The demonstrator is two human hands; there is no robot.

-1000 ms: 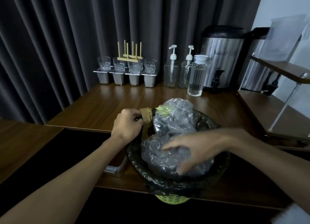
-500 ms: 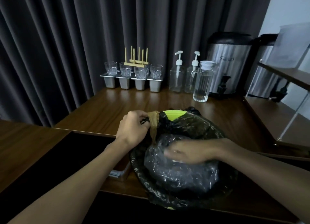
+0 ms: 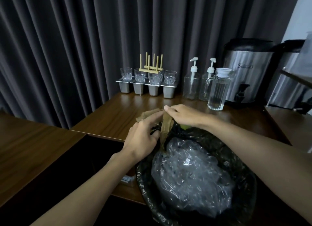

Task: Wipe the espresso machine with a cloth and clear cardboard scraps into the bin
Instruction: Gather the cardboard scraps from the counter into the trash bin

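A bin [image 3: 146, 176] lined with a black bag stands low and right of centre, filled by crumpled clear plastic [image 3: 190, 175]. At the bin's far rim a brown cardboard strip [image 3: 166, 126] stands upright. My right hand [image 3: 184, 115] pinches its top end. My left hand [image 3: 141, 137] is just left of the strip at the liner's edge, its fingers round more cardboard scraps [image 3: 148, 115]. No espresso machine or cloth is in view.
On the wooden counter [image 3: 118, 112] behind the bin stand several glasses on steel containers [image 3: 148, 80], a wooden rack [image 3: 152, 65], two pump bottles [image 3: 191, 83], a glass jug [image 3: 217, 90] and a steel urn [image 3: 248, 72]. A dark curtain hangs behind.
My right hand has left the clear plastic and moved up to the cardboard strip, which it now pinches. The plastic sits lower in the bin. My left hand stays at the rim.
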